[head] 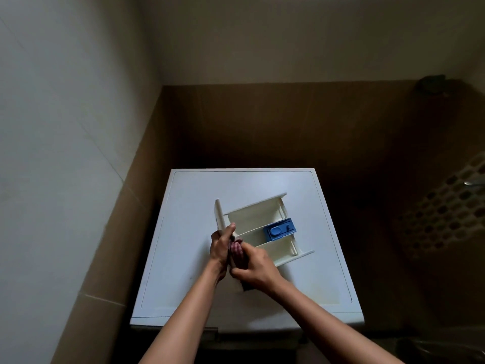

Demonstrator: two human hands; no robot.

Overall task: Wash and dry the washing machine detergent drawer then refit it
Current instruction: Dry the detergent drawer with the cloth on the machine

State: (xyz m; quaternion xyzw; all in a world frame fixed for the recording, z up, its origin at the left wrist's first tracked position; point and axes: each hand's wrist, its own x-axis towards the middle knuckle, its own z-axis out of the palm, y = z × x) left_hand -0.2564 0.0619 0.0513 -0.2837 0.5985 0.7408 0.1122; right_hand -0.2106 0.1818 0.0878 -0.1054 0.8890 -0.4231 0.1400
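Observation:
The cream detergent drawer point(262, 224) lies on top of the white washing machine point(183, 258), its front panel pointing left and its compartments open upward. A blue insert point(279, 229) sits in the middle compartment. My left hand point(221, 245) grips the drawer's front panel at its near end. My right hand point(254, 269) holds a pink checked cloth point(236, 249) bunched against the front end of the drawer, between both hands. Part of the cloth hangs under my right hand.
The machine stands in a corner, with a pale tiled wall on the left and a brown wall behind. A perforated laundry basket point(446, 214) stands in the dark at the right. A dark fitting point(431, 84) sits on the far wall.

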